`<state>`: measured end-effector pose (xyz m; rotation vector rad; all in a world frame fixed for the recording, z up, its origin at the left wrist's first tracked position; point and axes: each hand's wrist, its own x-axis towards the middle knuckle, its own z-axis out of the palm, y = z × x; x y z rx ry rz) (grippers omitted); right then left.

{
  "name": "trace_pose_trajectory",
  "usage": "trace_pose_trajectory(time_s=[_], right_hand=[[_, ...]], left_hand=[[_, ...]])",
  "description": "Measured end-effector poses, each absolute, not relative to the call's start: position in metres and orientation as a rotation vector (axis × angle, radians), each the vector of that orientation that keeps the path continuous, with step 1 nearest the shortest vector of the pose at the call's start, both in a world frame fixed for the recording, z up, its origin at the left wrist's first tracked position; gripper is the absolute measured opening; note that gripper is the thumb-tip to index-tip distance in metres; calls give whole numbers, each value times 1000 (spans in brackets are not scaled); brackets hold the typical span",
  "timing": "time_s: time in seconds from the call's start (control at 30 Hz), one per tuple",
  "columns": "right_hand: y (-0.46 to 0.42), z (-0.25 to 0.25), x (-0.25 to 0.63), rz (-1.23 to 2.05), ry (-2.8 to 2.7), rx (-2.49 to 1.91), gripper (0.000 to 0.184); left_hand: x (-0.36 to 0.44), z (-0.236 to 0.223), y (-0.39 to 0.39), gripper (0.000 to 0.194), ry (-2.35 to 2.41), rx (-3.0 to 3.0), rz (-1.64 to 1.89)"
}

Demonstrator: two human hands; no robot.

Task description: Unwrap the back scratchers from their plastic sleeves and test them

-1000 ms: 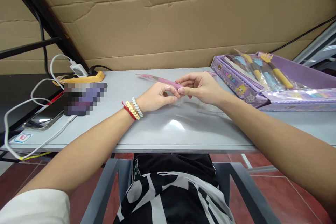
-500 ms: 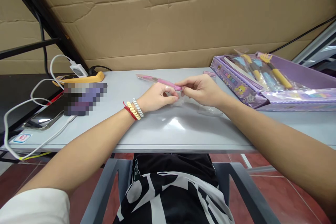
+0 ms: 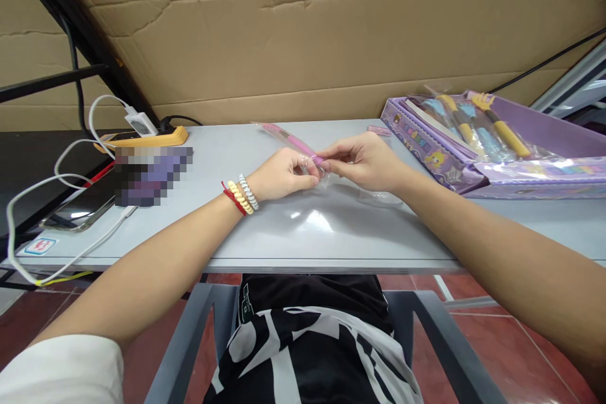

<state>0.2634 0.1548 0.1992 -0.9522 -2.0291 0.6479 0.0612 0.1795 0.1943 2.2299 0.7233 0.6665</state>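
Observation:
A slim pink pen (image 3: 297, 142) lies slantwise between my hands, at least partly inside a clear plastic sleeve (image 3: 265, 128) that reaches past its far end. My left hand (image 3: 283, 174), with bracelets at the wrist, is closed round the crinkled plastic and the pen's lower part. From the other side, the thumb and fingers of my right hand (image 3: 368, 163) pinch the near end of the pen. Another piece of clear plastic (image 3: 380, 198) rests on the table under my right hand. Exactly how the fingertips grip is partly hidden.
On the right stands an open purple box (image 3: 438, 154) with several wrapped yellow and blue hand-topped sticks (image 3: 504, 132). A small pink piece (image 3: 379, 130) lies beside it. Phones (image 3: 76, 208), white cables and a yellow device (image 3: 173, 137) occupy the left of the grey table (image 3: 227, 233).
The pen has tilted more steeply, its far end shifting slightly right. My right fingertips have moved down a little at its near end, and both hands keep their hold.

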Motion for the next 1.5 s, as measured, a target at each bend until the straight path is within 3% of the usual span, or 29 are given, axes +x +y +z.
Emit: trace_pose_trajectory(time_s=[0.4, 0.6, 0.83, 1.0, 1.27, 1.33, 1.5], right_hand=[[152, 200, 259, 309, -2077, -969, 14], [151, 207, 265, 159, -2151, -965, 15], [150, 210, 269, 73, -2233, -944, 19], [149, 209, 267, -5, -2302, -907, 18], [149, 204, 263, 88, -2304, -824, 18], [149, 205, 264, 122, -2305, -816, 24], [152, 205, 267, 220, -2383, -704, 62]], left_hand=[[63, 194, 177, 13, 782, 2292, 674], [63, 194, 178, 43, 702, 2223, 694], [63, 188, 193, 57, 719, 1797, 878], [65, 189, 197, 47, 747, 1441, 977], [67, 196, 191, 28, 699, 1337, 1092], [66, 196, 193, 28, 707, 1316, 1132], [62, 196, 200, 27, 786, 1267, 1216]])
